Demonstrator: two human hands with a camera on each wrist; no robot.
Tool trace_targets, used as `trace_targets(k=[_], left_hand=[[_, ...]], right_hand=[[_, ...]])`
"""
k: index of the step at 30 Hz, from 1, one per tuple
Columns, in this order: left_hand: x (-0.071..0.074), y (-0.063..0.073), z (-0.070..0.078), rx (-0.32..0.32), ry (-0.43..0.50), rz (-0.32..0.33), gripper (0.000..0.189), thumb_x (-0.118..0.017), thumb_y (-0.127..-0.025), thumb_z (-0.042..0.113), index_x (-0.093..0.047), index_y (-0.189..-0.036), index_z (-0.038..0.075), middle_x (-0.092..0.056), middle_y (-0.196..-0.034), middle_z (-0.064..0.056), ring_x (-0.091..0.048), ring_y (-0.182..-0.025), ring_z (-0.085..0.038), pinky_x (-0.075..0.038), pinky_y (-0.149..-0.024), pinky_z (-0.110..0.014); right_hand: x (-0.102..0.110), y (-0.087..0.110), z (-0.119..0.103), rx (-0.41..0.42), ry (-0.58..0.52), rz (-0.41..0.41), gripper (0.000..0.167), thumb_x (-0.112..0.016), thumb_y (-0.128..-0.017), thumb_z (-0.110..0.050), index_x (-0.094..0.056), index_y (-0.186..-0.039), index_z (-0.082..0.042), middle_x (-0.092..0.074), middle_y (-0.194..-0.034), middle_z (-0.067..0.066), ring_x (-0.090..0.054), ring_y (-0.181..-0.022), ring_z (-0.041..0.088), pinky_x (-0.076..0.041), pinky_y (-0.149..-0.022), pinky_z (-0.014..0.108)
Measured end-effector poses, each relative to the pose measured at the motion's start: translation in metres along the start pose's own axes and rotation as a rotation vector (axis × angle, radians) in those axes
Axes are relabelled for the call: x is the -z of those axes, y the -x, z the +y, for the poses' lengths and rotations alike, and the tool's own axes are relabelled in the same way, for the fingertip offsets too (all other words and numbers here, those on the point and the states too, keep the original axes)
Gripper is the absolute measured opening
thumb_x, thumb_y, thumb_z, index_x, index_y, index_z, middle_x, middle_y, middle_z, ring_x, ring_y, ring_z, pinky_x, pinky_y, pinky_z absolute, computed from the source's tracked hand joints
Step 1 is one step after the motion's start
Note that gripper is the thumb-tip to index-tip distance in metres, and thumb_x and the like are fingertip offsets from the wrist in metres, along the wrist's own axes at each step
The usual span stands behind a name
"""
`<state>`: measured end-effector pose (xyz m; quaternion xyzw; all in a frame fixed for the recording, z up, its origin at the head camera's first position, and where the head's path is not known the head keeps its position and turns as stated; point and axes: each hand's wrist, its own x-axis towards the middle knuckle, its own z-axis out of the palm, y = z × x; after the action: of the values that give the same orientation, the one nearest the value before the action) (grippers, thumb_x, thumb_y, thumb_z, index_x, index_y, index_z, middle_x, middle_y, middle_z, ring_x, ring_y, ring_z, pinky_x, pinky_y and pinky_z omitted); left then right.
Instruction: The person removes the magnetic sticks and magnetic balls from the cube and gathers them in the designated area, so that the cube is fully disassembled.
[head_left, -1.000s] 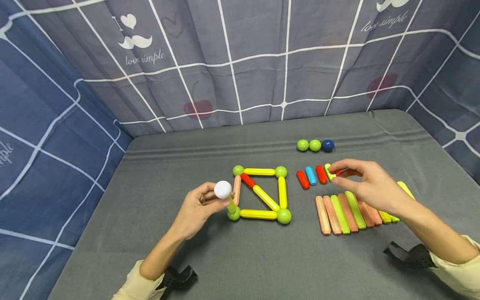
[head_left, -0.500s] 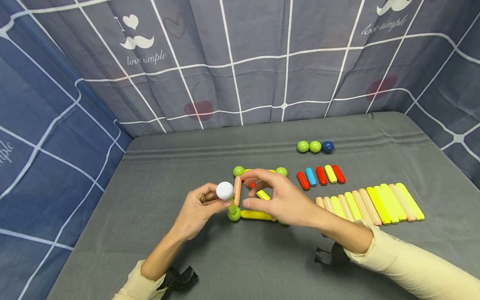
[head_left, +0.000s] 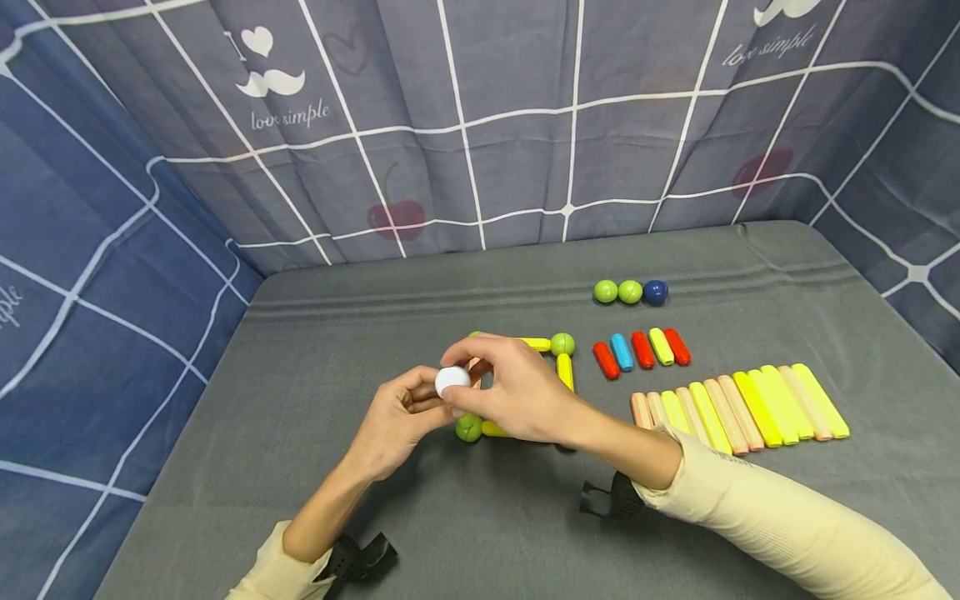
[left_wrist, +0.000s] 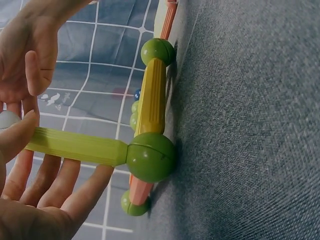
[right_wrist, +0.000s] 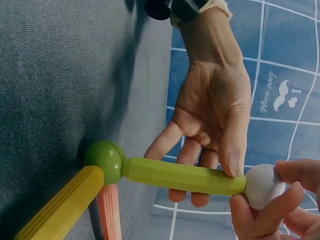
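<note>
My left hand (head_left: 393,421) grips a light-green rod (right_wrist: 180,175) near its top, thumb on one side and fingers behind. The rod stands up from a green corner ball (left_wrist: 151,157). A white ball (head_left: 452,380) caps the rod's upper end, and my right hand (head_left: 525,392) pinches it between thumb and fingers. That corner belongs to a flat square frame of green balls and rods. A yellow rod (left_wrist: 151,95) and a salmon rod (right_wrist: 109,212) meet at the corner ball. In the head view my right hand hides most of the frame, including its diagonal.
Two green balls (head_left: 618,292) and a dark blue ball (head_left: 656,292) sit in a line farther back. Several short rods (head_left: 642,351) lie to the right. In front of them is a row of longer rods (head_left: 757,408). A patterned curtain (head_left: 517,158) hangs behind the grey cloth.
My right hand has come left from the short rods, across the frame, to the white ball and now pinches it. My left hand has kept its hold on the light-green rod.
</note>
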<state>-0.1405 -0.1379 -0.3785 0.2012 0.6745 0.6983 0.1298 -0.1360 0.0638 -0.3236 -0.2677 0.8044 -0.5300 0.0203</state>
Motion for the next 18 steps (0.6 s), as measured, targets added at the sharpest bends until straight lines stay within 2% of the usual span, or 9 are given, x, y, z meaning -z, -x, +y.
trace_targets(k=[9,14,18], left_hand=[[0.002,0.0,-0.002,-0.037,-0.069,-0.039,0.031,-0.072,-0.087,-0.004,-0.06,-0.116,-0.004,-0.069,-0.115,-0.015,-0.069,-0.099,-0.03,-0.056,-0.086,-0.037],[0.002,0.0,-0.002,-0.05,-0.081,-0.039,0.029,-0.071,-0.087,-0.004,-0.059,-0.114,-0.005,-0.067,-0.112,-0.023,-0.069,-0.098,-0.033,-0.056,-0.085,-0.037],[0.002,0.0,-0.002,-0.047,-0.109,-0.021,0.027,-0.072,-0.087,-0.004,-0.06,-0.111,-0.005,-0.066,-0.108,-0.026,-0.07,-0.097,-0.028,-0.057,-0.084,-0.035]], right_hand=[[0.004,0.001,0.007,0.002,-0.119,0.001,0.012,-0.069,-0.09,-0.005,-0.069,-0.102,-0.006,-0.065,-0.098,0.002,-0.064,-0.08,0.017,-0.056,-0.069,0.041],[0.007,0.004,0.01,0.007,-0.124,0.033,0.015,-0.069,-0.089,-0.005,-0.069,-0.104,-0.006,-0.065,-0.1,0.003,-0.065,-0.084,0.018,-0.055,-0.07,0.039],[0.015,0.007,0.014,-0.019,-0.126,0.078,0.02,-0.069,-0.088,-0.005,-0.069,-0.108,-0.006,-0.065,-0.107,0.003,-0.065,-0.089,0.02,-0.055,-0.067,0.038]])
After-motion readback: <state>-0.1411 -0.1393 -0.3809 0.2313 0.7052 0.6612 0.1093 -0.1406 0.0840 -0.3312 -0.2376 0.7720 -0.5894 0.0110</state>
